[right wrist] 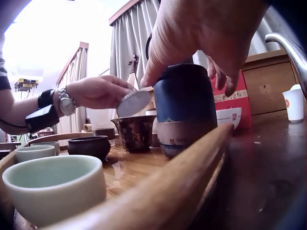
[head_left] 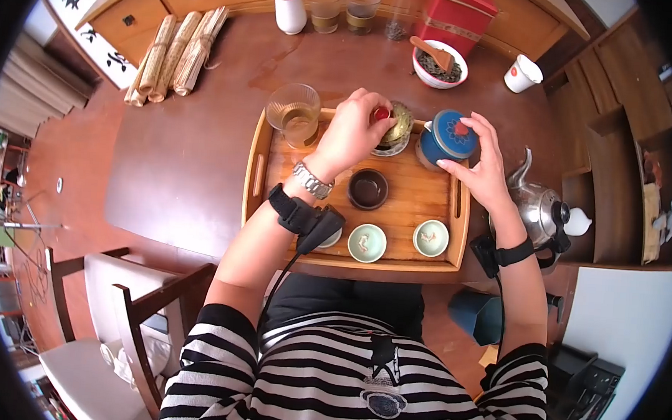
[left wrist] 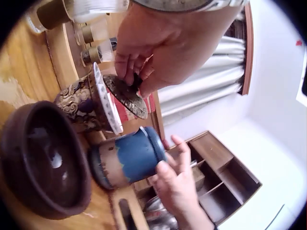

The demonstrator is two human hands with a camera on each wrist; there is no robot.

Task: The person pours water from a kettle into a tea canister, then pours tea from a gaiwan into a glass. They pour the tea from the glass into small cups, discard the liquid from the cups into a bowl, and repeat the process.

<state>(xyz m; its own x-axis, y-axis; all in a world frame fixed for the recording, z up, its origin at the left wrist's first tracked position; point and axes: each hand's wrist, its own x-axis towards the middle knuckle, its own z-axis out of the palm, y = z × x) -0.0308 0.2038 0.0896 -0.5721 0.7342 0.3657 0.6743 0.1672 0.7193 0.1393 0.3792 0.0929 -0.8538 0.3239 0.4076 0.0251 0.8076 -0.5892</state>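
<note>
My left hand (head_left: 350, 134) pinches the knob of a round patterned lid (left wrist: 125, 97), which hangs tilted over an ornate bowl (left wrist: 79, 104). In the right wrist view the lid's pale underside (right wrist: 134, 103) faces the camera, beside the bowl's rim (right wrist: 135, 132). My right hand (head_left: 487, 161) is spread around the top of a blue lidded pot (head_left: 437, 143); in the left wrist view its thumb touches the lid's edge and the fingers extend past it. The pot stands upright on the tray's right side.
On the wooden tray (head_left: 313, 208) are a dark bowl (head_left: 367, 189), pale green cups (head_left: 366, 243) and a glass pitcher (head_left: 294, 115). A metal kettle (head_left: 532, 207) stands right. Behind are a white bowl of leaves (head_left: 439, 65), a red tin (head_left: 459, 21) and a paper cup (head_left: 523, 74).
</note>
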